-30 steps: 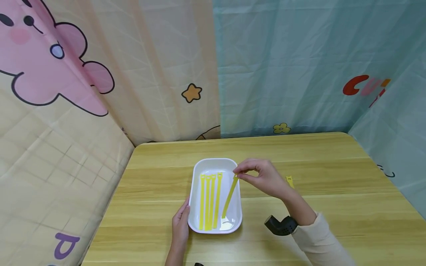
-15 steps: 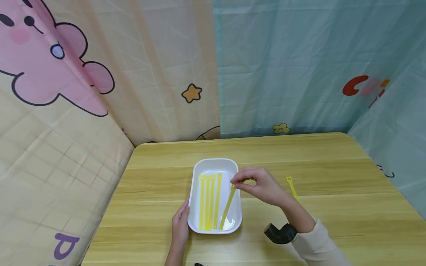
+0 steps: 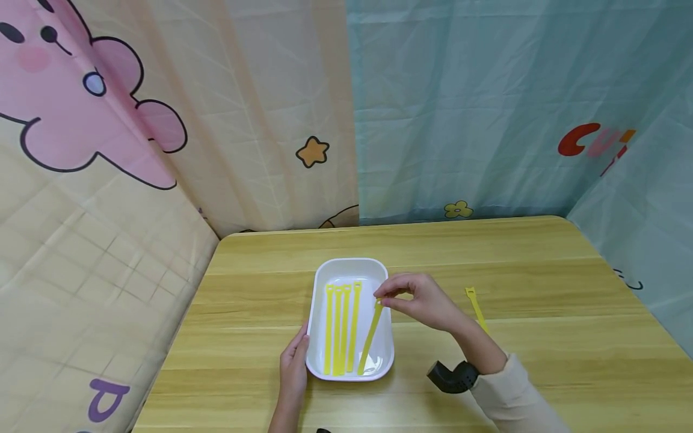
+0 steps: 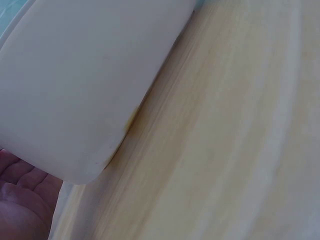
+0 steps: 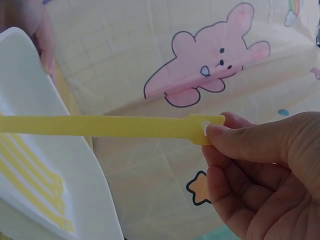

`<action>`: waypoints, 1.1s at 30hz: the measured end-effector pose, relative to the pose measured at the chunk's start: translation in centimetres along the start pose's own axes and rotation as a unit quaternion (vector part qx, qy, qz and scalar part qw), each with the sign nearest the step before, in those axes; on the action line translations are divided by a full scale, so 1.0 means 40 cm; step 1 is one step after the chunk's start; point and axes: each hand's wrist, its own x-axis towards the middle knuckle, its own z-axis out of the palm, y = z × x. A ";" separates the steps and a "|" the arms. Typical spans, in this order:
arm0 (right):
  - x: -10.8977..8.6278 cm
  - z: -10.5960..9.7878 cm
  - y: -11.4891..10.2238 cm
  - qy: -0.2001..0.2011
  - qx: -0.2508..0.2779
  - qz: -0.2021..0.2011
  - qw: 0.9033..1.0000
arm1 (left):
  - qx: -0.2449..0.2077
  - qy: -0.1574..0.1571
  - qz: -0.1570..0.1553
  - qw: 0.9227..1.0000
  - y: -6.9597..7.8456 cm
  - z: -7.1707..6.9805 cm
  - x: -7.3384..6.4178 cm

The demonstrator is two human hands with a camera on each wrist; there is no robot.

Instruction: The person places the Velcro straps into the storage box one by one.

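Note:
Between thumb and fingertips, my right hand [image 3: 417, 297] pinches a yellow hook-and-loop cable tie [image 3: 370, 340] by its slotted head. The tie slants down over the right part of a white tray [image 3: 351, 262], its tail near the tray's floor. Whether the tail touches cannot be told. Several more yellow cable ties [image 5: 35, 170] lie lengthwise in the tray's left half, roughly side by side. My left hand [image 3: 293, 367] holds the tray's left side near the front corner, thumb at the rim; the left wrist view shows part of its palm [image 4: 25, 200], with some fingers hidden by the tray.
Another yellow cable tie [image 3: 476, 307] lies on the wooden table [image 3: 260, 288] to the right, partly behind my right forearm. A black wrist camera [image 3: 453, 377] sits on my right wrist. Printed curtains [image 3: 271, 120] hang behind and beside the table.
My right hand has come slightly nearer and left, lowering the pinched cable tie toward the tray's front. More of the tie on the table shows. My left hand and the tray stay put.

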 end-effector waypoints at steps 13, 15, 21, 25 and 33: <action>0.028 0.001 0.025 0.005 -0.039 -0.008 0.999 | -0.009 -0.006 0.009 1.000 0.007 0.003 0.002; 0.033 0.000 0.028 0.004 -0.044 -0.004 0.999 | -0.009 -0.008 0.012 1.000 0.006 0.003 0.002; 0.046 0.002 0.042 0.015 -0.051 0.010 0.999 | -0.012 -0.012 0.009 1.000 0.002 0.001 0.000; 0.052 0.004 0.051 0.025 -0.047 0.029 0.998 | -0.013 -0.013 0.008 1.000 0.006 0.002 0.000; 0.064 0.013 0.076 0.027 -0.066 0.043 0.996 | -0.019 -0.006 0.018 1.000 0.002 0.001 -0.002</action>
